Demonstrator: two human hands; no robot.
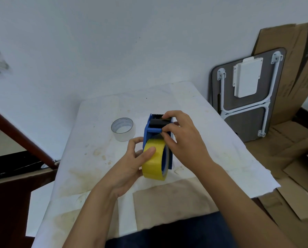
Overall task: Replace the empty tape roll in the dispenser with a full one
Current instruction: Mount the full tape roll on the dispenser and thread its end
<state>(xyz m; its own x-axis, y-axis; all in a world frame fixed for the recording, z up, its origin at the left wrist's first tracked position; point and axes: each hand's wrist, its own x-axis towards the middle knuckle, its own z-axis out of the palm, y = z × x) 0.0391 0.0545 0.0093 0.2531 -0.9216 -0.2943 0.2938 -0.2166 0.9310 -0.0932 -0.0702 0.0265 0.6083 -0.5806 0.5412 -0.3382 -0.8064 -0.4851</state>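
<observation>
A blue tape dispenser [150, 129] stands on the white paper-covered table [203, 122], its toothed cutter at the far end. A full yellow tape roll [154, 167] sits in its near end. My left hand [131, 161] grips the roll, thumb pressed on its top. My right hand [183, 138] reaches over the dispenser and pinches the loose tape end near the blue crossbar. The empty clear roll core [123, 128] lies on the table to the left of the dispenser, apart from both hands.
A folded small table [246, 97] leans against the wall at the right, with flattened cardboard [292, 154] behind and on the floor. A dark wooden frame [20, 136] runs along the left. The white wall is close behind the table.
</observation>
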